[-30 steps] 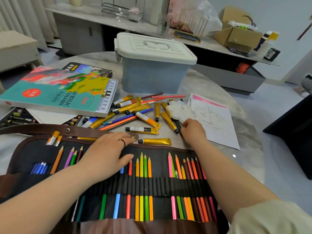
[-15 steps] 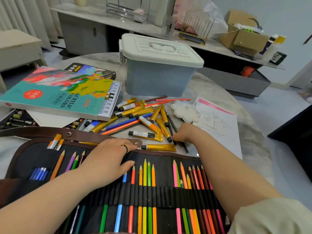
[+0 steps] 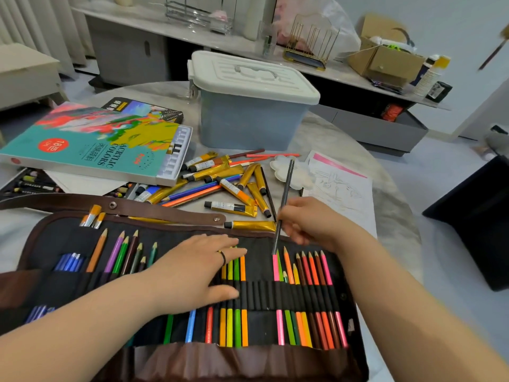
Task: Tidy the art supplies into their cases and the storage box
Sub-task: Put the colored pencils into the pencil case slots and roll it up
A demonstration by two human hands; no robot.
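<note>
The right hand (image 3: 311, 221) pinches a dark pencil (image 3: 285, 194) pointing away from the person, lower end at the pencil roll (image 3: 49, 238), where the left hand (image 3: 198, 263) lies flat.

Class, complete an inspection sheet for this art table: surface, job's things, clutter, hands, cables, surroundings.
Surface: round marble table, largely covered.
Job's things: pencil roll case unrolled, coloured pencils in its loops; storage box lidded; acrylic paint box on the left.
Clutter: gold paint tubes, loose pencils, white palette, sketch sheet.
Hands: left hand flat on the case; right hand pinches a dark pencil.
Cables: nothing seen.
Surroundings: low cabinet with cardboard box and gold wire rack.
</note>
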